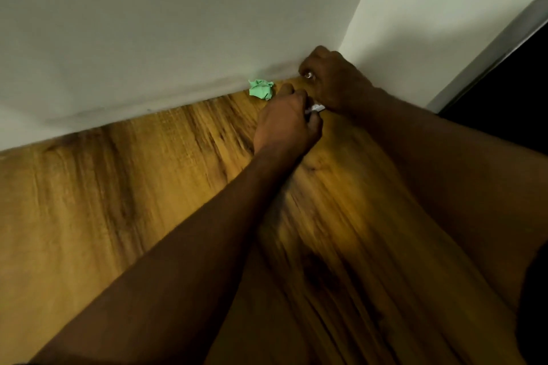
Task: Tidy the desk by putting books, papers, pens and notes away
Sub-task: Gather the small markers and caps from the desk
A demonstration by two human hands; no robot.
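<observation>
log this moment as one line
stage: gathering scraps at far desk corner | left hand: closed around white paper scrap | right hand: by wall, grip unclear | green crumpled note: loose on desk

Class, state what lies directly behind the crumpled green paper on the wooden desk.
Behind the green paper is bare white wall. The desk edge just right is hidden by both hands.

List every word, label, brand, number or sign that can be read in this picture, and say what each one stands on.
None can be read.
The crumpled green note by the wall shows no writing.
The white paper scrap between the left hand and the right hand is mostly hidden and too blurred to tell.
The wooden desk and the wall carry no text.
</observation>
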